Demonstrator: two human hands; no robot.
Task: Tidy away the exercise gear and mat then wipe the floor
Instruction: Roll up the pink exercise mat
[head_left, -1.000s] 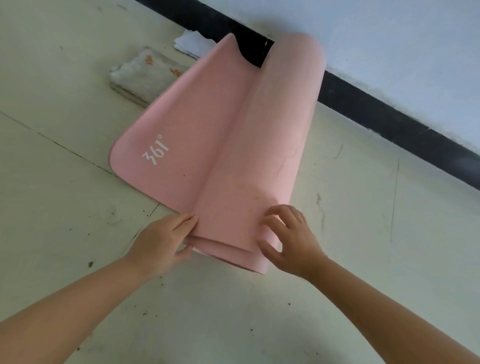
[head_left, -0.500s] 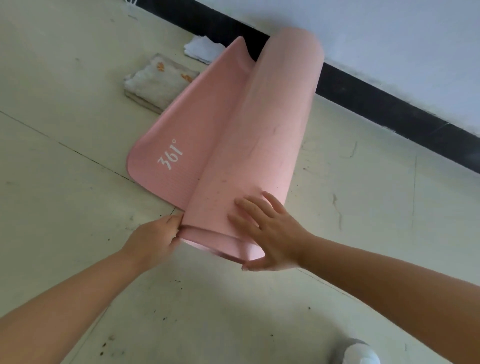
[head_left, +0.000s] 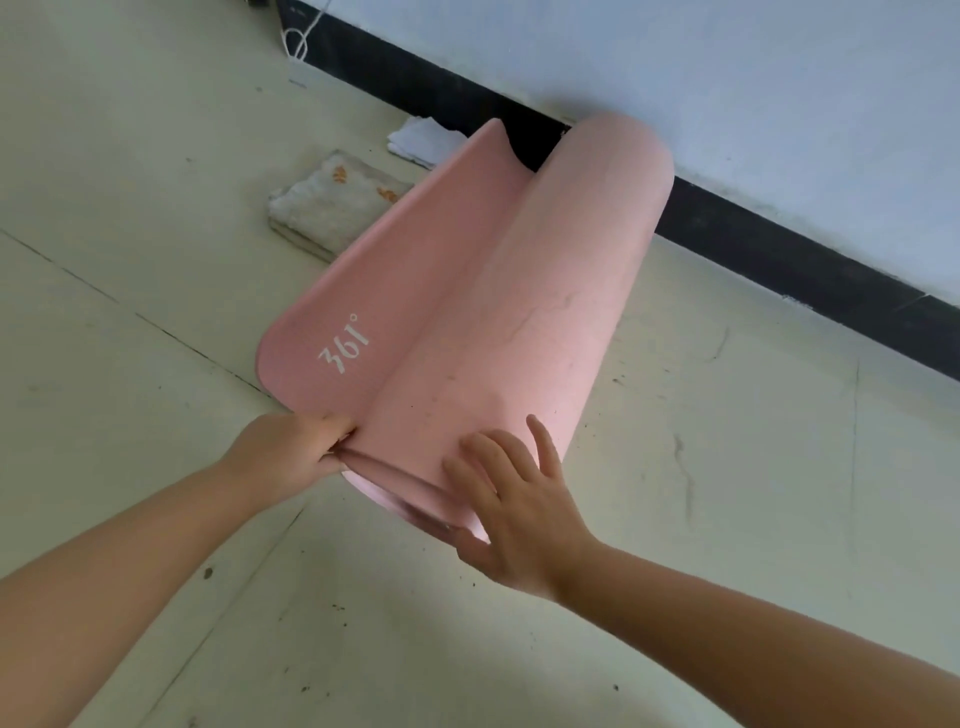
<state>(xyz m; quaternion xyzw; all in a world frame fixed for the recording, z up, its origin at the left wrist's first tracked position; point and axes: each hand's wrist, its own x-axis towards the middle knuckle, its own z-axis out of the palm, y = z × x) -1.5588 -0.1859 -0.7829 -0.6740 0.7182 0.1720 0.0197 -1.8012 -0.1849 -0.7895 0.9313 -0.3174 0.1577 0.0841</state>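
Note:
A pink exercise mat (head_left: 519, 322) with a white "361°" print lies on the pale floor, most of it wound into a thick roll that reaches to the wall. A short flap still lies flat on the roll's left. My left hand (head_left: 291, 449) pinches the near end of the roll where the flap meets it. My right hand (head_left: 519, 509) rests with spread fingers on the roll's near end, thumb under the edge.
A folded white towel (head_left: 332, 205) lies on the floor just left of the mat. A second white cloth (head_left: 421, 140) sits behind it by the black skirting (head_left: 779, 260). A white cord (head_left: 298, 39) hangs at the top left. The floor carries dirt specks.
The roll has grown tighter and the flat flap shorter. My right hand slid from the roll's side onto its top. My left hand closed on the near end.

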